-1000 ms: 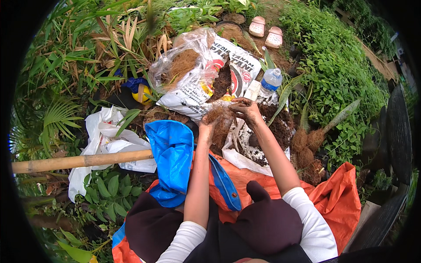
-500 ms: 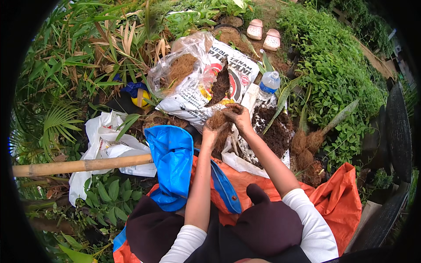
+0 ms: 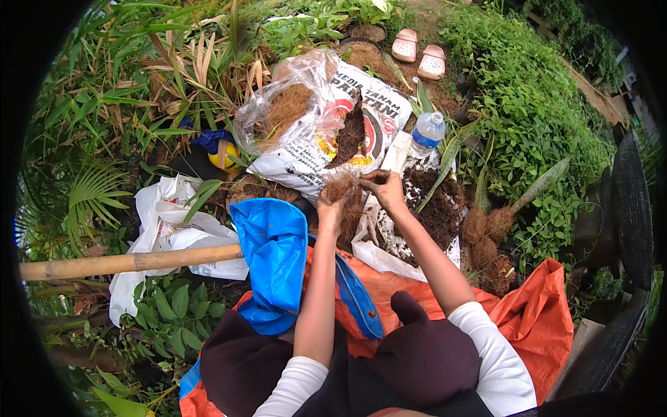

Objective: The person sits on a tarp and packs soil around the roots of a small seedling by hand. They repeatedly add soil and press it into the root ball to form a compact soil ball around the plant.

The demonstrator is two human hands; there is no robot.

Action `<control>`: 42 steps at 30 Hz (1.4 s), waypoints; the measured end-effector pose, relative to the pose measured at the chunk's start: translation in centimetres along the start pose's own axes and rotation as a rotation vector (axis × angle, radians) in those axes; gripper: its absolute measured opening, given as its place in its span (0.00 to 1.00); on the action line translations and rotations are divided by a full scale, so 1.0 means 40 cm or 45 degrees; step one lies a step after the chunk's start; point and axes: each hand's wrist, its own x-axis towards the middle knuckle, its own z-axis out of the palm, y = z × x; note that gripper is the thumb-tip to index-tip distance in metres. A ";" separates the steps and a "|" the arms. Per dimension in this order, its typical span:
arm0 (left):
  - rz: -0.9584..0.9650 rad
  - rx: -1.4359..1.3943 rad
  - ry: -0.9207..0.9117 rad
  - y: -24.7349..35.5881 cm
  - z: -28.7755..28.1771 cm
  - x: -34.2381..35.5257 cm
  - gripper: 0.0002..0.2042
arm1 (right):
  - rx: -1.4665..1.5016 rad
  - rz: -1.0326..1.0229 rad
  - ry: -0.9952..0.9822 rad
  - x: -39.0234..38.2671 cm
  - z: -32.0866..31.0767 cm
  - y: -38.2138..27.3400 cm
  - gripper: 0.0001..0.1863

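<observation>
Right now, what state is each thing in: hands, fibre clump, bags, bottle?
left hand: gripping the fibre clump from below
right hand: pinching at the clump's top
fibre clump: loose, brown, held up
printed soil bag: torn open, dark soil showing
clear bag: open, lying down, fibre inside
water bottle: upright, capped

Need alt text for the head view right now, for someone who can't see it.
Seen from above, a seated person's left hand and right hand pull apart a clump of brown coconut fibre over an open white sack of dark soil. A printed soil bag, water bottle and garden plants lie beyond.
</observation>
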 end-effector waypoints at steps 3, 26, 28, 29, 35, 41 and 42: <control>-0.020 0.018 -0.012 0.009 -0.003 0.001 0.15 | 0.245 0.204 -0.050 0.004 -0.019 -0.025 0.05; -0.184 -0.159 -0.060 0.006 -0.003 0.003 0.14 | 0.371 0.445 -0.124 -0.008 -0.037 0.000 0.11; -0.258 -0.265 -0.065 0.020 -0.002 -0.001 0.14 | 0.311 0.373 -0.011 -0.008 -0.042 -0.011 0.11; -0.254 -0.236 -0.060 0.018 -0.010 0.000 0.14 | 0.428 0.425 -0.045 -0.010 -0.039 -0.021 0.12; -0.317 -0.284 -0.078 -0.028 -0.034 0.018 0.14 | 0.540 0.508 -0.228 -0.026 -0.019 -0.054 0.14; -0.423 -0.450 -0.175 -0.019 -0.025 0.015 0.17 | 0.478 0.486 -0.122 -0.014 -0.024 -0.007 0.14; -0.465 -0.546 -0.176 -0.010 -0.015 0.011 0.17 | 0.512 0.504 -0.130 -0.013 -0.025 -0.006 0.14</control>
